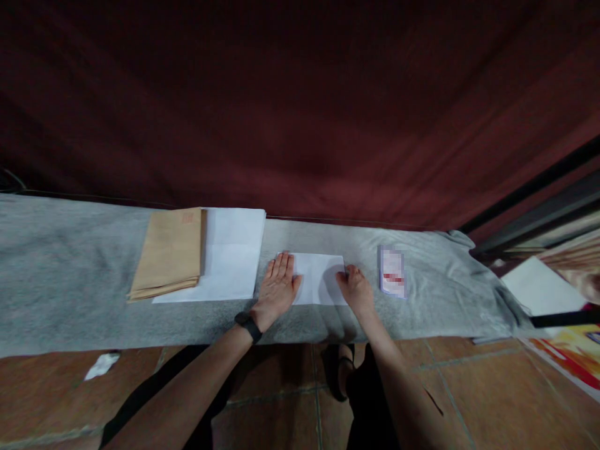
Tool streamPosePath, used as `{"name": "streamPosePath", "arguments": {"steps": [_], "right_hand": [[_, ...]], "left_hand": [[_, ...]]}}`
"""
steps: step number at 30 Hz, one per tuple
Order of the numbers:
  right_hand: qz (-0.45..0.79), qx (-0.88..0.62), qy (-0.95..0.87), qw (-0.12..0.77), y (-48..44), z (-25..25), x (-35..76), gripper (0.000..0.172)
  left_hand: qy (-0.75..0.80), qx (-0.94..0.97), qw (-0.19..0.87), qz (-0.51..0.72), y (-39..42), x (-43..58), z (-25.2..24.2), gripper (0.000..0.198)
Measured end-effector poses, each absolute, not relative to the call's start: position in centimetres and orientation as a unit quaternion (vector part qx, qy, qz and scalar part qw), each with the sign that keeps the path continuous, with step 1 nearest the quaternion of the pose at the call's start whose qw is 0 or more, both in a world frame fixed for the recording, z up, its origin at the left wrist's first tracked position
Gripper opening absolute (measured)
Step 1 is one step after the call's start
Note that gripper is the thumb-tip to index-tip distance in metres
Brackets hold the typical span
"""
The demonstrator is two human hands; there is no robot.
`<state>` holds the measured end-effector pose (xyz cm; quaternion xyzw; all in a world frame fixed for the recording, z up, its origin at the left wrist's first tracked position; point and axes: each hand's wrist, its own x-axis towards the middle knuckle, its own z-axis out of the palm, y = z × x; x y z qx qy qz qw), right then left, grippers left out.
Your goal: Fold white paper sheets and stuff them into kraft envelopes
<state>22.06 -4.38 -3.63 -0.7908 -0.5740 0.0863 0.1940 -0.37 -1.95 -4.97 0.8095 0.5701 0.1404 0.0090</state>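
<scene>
A white sheet (319, 276) is laid midway along the cloth-covered tabletop (70, 281). It is pinned at its left end by the left hand (277, 286), spread flat, seemingly against sliding. Its right edge is met by the right hand (356, 289), fingers curled, grip undiscernible.

1. Left hand (276, 287): bare.
2. Left wrist: a snug black wristband (248, 325) with a wider, block-shaped part on top, like a fitness tracker or watch; its face is too small to read.
3. Right hand (356, 290): bare.
4. Left forearm (187, 387) and right forearm (398, 381): uncovered down to the picture's lower edge.
5. Legs: a black garment (370, 400), its kind unclear.
6. One foot: a dark strapped sandal (338, 369), blurred.
</scene>
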Motion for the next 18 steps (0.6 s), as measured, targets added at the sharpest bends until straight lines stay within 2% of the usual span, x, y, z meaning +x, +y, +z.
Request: {"name": "streamPosePath", "arguments": {"steps": [5, 12, 18], "right_hand": [[0.278, -0.749, -0.493, 0.343, -3.4, -3.3, 23.2, 0.013], [0.378, -0.667, -0.456, 0.452, -2.8, -2.0, 23.3, 0.036], [0.434, -0.603, -0.354, 0.568, -2.9, -1.0, 22.4, 0.042]], "left_hand": [[0.564, 0.813, 0.010, 0.142, -2.0, -0.4, -4.7, 0.061], [0.560, 0.799, 0.060, 0.212, -1.7, -0.5, -4.1, 0.060], [0.557, 0.742, 0.161, 0.337, -0.6, -1.3, -3.2, 0.067]]}}
